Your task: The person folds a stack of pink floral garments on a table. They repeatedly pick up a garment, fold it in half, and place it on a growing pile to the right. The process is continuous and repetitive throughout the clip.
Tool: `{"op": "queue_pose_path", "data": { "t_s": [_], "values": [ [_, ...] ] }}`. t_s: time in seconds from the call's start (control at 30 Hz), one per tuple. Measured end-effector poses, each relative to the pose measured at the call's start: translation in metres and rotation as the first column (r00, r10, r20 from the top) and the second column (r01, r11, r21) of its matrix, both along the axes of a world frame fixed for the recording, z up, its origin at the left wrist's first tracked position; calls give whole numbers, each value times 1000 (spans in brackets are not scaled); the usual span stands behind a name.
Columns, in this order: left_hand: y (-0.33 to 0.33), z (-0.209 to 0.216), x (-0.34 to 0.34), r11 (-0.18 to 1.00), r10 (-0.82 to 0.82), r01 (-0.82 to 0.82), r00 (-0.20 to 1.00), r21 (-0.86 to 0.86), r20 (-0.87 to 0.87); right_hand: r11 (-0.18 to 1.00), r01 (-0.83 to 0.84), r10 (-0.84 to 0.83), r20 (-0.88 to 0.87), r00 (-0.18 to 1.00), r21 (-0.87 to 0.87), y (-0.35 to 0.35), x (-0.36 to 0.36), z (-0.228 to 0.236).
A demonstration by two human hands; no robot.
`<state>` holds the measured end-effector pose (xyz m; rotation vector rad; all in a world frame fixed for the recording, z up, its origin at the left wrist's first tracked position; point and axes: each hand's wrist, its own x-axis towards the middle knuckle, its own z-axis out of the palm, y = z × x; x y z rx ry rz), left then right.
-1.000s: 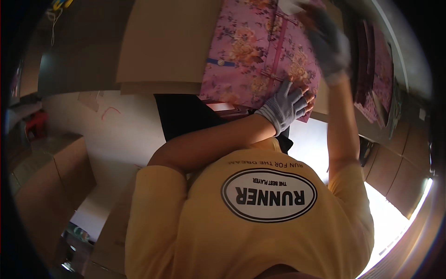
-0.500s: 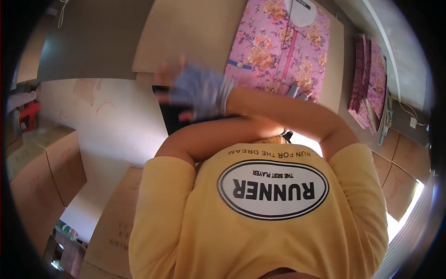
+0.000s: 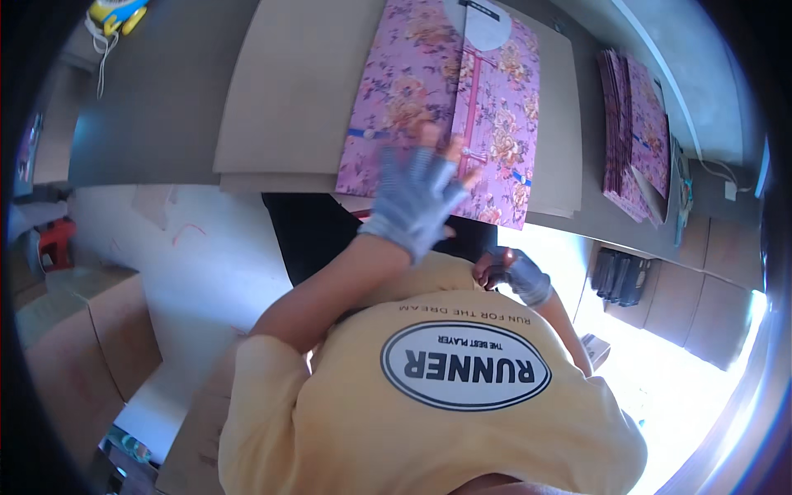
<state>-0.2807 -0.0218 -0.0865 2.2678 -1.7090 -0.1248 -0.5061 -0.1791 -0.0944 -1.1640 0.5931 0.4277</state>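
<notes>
The left hand, in a grey fingerless glove, is spread wide over the lower edge of a pink floral cover, its fingers apart and blurred; no object shows in its grip, and whether the palm presses on the cover or hovers just above it I cannot tell. The right hand, gloved alike, is below the lower right corner of the cover, close to the front of a yellow shirt. Its fingers are curled inward; how tightly they close, and whether they have hold of anything, I cannot tell.

The cover lies flat, with a pink trim strip running down it, a blue band at its left side, and a white rounded patch near its top. Under the cover, and showing to its left and right, is brown cardboard, resting on a dark grey table.

Right of the cover, well apart, stands a stack of pink floral pieces; below that stack are black objects of unclear kind. Far to the upper left of the cover is a yellow and blue object. Far to its lower left are a red plastic item and cardboard boxes.
</notes>
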Motion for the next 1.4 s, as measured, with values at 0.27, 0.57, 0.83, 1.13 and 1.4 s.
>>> {"op": "queue_pose_path", "data": {
  "t_s": [0.27, 0.57, 0.83, 1.13, 1.4],
  "values": [
    [9, -22, -32, 993, 65, -86, 966, 75, 250, 588, 751, -709, -255, 658, 302, 41, 72, -21],
    [17, -11, -46, 878, -164, 187, 982, -441, 90, 110, 658, -166, 639, 751, -745, 33, 18, 34],
    [-5, 15, -54, 888, -132, 66, 985, -456, -114, -543, 514, -285, 722, 630, -664, -281, -106, 93],
    [-4, -17, -68, 945, -246, 223, 967, -240, -70, -252, 874, -878, 477, -27, -415, -422, -126, 19],
    [-4, -23, -52, 990, 1, 9, 998, -138, 68, -660, 314, -146, 526, 838, -683, -216, -16, 35]
  ]
}}
